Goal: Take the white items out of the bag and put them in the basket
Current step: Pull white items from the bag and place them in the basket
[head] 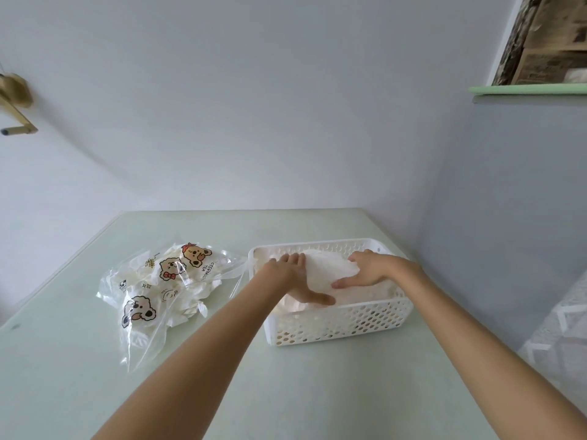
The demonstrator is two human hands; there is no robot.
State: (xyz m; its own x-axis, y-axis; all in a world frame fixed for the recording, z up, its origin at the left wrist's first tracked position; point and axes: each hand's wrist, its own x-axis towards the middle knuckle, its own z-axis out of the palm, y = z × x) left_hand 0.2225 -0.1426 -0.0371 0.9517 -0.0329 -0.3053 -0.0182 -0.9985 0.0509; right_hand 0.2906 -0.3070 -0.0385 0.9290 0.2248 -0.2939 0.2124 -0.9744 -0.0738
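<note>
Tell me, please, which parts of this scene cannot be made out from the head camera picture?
- White items in the basket: their count and kind are hidden by the left hand and right hand pressing on them.
- Bag: how many white items remain is unclear through crumpled, printed plastic.
- Brass fixture, left edge: cut off.
- Shelf contents, top right: cut off and blurred.

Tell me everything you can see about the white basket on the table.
The white basket looks like plastic, rectangular, its walls pierced with rows of round holes. It sits upright on the pale green table, right of the clear printed bag. Inside lies a mound of white items; the left hand and right hand rest flat on it.
</note>
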